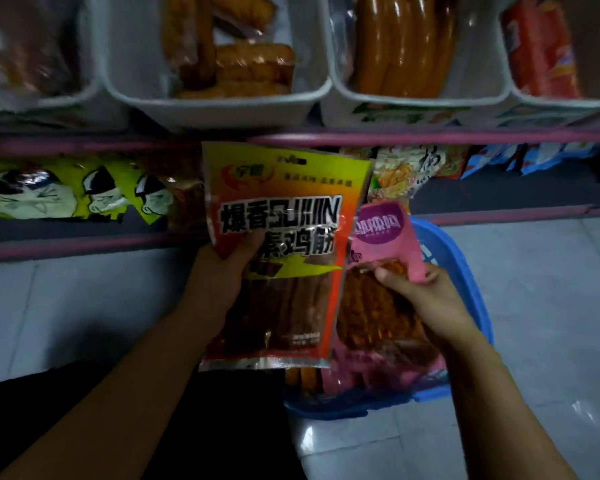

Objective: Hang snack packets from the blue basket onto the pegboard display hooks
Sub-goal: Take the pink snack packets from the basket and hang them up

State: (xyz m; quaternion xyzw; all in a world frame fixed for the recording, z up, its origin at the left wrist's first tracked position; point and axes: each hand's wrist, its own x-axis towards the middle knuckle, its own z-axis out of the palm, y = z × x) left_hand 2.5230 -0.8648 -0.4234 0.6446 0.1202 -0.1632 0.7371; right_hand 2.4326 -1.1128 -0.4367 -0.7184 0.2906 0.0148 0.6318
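My left hand point(222, 271) grips a large orange and yellow snack packet point(284, 216) by its left edge and holds it upright in front of the shelves. To its right, my right hand point(420, 292) pinches a pink snack packet point(381, 237) at its middle, just above the blue basket point(465, 289). The basket stands on the tiled floor and holds more pink and orange packets point(361, 375), partly hidden by the two held packets. No pegboard or hooks show in this view.
White bins point(219, 102) with sausages and fried snacks line the upper shelf. The lower shelf point(84, 244) carries yellow cartoon-printed packets point(66, 192) on the left and blue and white packets point(534, 161) on the right. Grey floor tiles surround the basket.
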